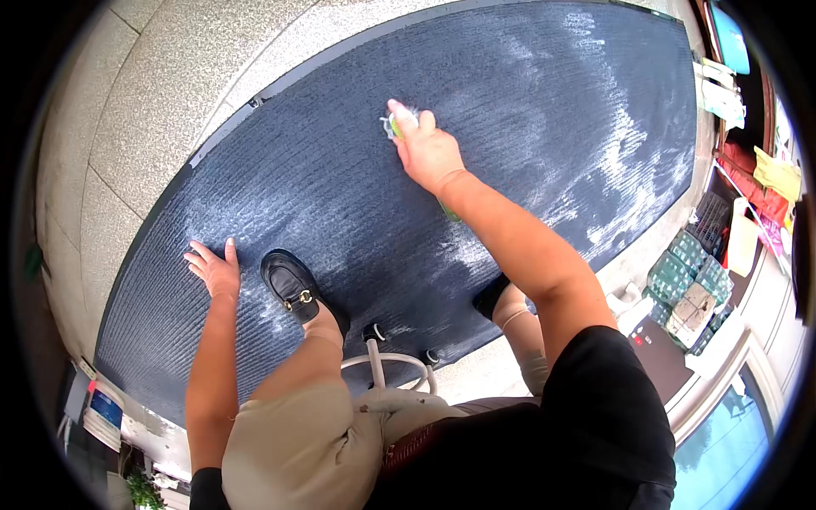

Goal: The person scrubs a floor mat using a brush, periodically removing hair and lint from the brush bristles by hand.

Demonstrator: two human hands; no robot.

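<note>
Dark ribbed mat (319,157) spreads underfoot — between its left edge and a black shoe (287,279), the left hand (218,272) splays open, holding nothing. Farther out, the right hand (430,155) curls round a green-and-white brush (392,127), ribbing stretching onward to the grey edging (340,44) — then stone paving (166,93).

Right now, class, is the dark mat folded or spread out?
Spread out: the dark mat lies flat, its ribbed surface showing, with pale paving past its edge and no fold visible.
</note>
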